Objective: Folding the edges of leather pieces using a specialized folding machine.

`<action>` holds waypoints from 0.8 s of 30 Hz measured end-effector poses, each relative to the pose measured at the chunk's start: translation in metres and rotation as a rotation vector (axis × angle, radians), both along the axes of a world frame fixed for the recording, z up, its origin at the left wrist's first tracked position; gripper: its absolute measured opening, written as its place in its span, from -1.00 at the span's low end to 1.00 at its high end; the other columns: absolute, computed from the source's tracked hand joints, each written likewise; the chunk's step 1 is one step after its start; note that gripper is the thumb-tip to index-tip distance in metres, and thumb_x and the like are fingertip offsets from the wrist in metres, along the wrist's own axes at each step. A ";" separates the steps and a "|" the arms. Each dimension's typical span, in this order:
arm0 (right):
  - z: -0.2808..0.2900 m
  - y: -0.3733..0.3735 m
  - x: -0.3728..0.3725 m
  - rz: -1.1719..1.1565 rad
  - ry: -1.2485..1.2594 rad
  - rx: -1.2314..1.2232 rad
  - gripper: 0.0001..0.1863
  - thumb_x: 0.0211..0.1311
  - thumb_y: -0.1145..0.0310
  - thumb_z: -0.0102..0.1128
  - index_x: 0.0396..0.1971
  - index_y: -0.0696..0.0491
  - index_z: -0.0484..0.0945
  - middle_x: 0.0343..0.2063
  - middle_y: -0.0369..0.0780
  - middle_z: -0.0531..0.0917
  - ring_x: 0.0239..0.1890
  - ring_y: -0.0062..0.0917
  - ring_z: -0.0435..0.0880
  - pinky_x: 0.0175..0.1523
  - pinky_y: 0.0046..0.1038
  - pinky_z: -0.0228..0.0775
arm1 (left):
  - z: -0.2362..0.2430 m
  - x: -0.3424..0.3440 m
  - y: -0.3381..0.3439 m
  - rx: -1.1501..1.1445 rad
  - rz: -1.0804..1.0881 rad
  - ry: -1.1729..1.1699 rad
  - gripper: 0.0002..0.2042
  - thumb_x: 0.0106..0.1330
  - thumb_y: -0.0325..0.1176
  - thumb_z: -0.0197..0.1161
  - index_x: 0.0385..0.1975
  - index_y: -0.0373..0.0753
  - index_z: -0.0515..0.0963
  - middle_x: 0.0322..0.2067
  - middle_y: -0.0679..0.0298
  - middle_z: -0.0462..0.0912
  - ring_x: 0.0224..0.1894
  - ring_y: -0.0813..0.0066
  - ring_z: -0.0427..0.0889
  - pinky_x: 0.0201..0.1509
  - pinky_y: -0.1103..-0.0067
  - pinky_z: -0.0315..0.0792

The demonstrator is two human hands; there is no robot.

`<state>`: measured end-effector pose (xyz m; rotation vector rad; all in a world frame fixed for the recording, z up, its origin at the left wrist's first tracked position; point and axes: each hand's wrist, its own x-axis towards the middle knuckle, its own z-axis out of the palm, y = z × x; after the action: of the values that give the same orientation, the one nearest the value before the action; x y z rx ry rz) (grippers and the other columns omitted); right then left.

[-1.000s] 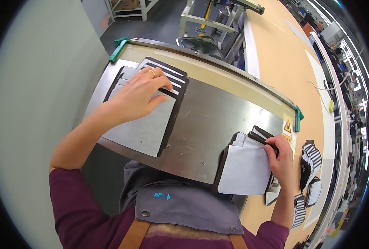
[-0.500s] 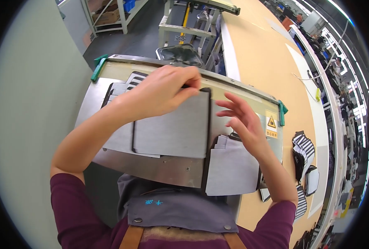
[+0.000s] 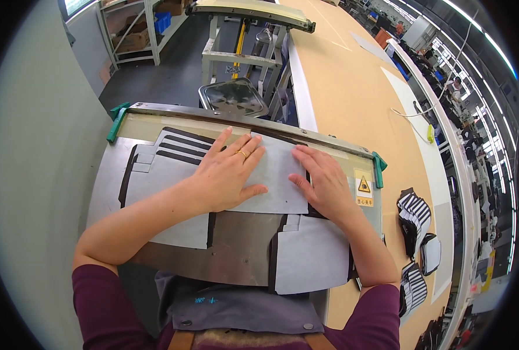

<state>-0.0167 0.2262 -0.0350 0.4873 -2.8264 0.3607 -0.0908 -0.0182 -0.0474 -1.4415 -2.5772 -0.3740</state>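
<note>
My left hand [image 3: 230,175] lies flat with fingers spread across a white sheet with a black edge [image 3: 280,175], near the far side of a metal plate [image 3: 236,245]. My right hand [image 3: 325,185] rests with fingers stretched on that sheet's right side, thumb apart. Neither hand grips anything. Left of the sheet, partly under my left hand and forearm, is a white piece with black stripes [image 3: 160,189] and a notched, black-edged left side. Nearer me on the right, below my right hand, sits another white, black-edged piece [image 3: 312,259], overhanging the plate's front edge.
Green clamps [image 3: 118,122] [image 3: 378,169] stand at the plate's far corners, with a yellow warning label [image 3: 364,185] near the right one. Striped pieces [image 3: 414,216] lie in piles on the tan table [image 3: 344,87]. Beyond the plate is a stool [image 3: 234,97]; a pale wall [image 3: 38,175] rises at left.
Both hands have come down from above the plate onto the white sheet. The sheet has shifted away from me and rightward, exposing more of the striped piece. The view has shifted too.
</note>
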 end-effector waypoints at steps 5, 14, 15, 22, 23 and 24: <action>-0.008 -0.005 -0.004 -0.050 -0.082 0.123 -0.33 0.41 0.05 0.04 0.37 0.15 0.22 0.42 -0.08 0.21 0.47 -0.23 0.14 0.48 -0.10 -0.04 | -0.001 -0.008 0.004 -0.027 0.051 0.049 -0.25 0.34 0.18 0.10 0.25 -0.43 0.33 0.35 -0.02 0.28 0.45 0.15 0.17 0.56 0.15 -0.26; -0.002 -0.010 -0.002 -0.072 -0.023 0.118 -0.38 0.32 0.08 0.17 0.26 0.15 0.37 0.14 -0.06 0.37 0.26 -0.14 0.29 0.34 -0.19 0.17 | -0.010 -0.009 0.003 0.141 0.103 0.097 -0.30 0.24 0.10 0.26 0.17 -0.40 0.40 0.08 -0.04 0.43 0.27 0.07 0.29 0.44 0.19 -0.07; -0.001 -0.010 -0.002 -0.075 -0.023 0.121 -0.38 0.32 0.08 0.17 0.26 0.15 0.37 0.14 -0.06 0.37 0.26 -0.14 0.29 0.34 -0.19 0.17 | -0.005 -0.010 0.005 0.206 0.151 0.119 -0.36 0.19 0.04 0.36 0.11 -0.36 0.44 -0.05 0.02 0.49 0.16 0.11 0.37 0.35 0.23 0.06; 0.001 -0.015 -0.006 -0.036 0.034 -0.028 -0.38 0.25 0.16 0.27 0.24 0.13 0.38 0.18 -0.07 0.37 0.23 -0.17 0.34 0.39 -0.19 0.12 | 0.009 -0.025 -0.010 0.156 0.224 -0.215 -0.75 0.19 -0.22 0.39 -0.29 -0.19 0.51 -0.27 0.28 0.52 -0.07 0.29 0.40 0.11 0.38 0.12; 0.001 -0.015 -0.010 -0.003 0.118 -0.184 -0.38 0.22 0.20 0.31 0.24 0.11 0.38 0.18 -0.08 0.41 0.21 -0.18 0.36 0.41 -0.19 0.09 | 0.009 -0.025 -0.008 0.219 0.166 -0.160 -0.83 0.23 -0.37 0.34 -0.31 -0.20 0.48 -0.25 0.26 0.53 -0.12 0.29 0.45 0.07 0.42 0.21; 0.001 -0.013 -0.016 -0.015 0.110 -0.190 -0.38 0.22 0.20 0.31 0.24 0.11 0.38 0.18 -0.08 0.41 0.21 -0.18 0.36 0.41 -0.19 0.09 | 0.014 -0.025 -0.005 0.210 0.156 -0.170 -0.83 0.23 -0.37 0.34 -0.31 -0.20 0.48 -0.25 0.26 0.53 -0.12 0.29 0.45 0.07 0.42 0.21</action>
<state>-0.0328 0.2127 -0.0341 0.4311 -2.6549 0.5747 -0.1158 -0.0237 -0.0337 -1.1758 -2.6615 -0.7487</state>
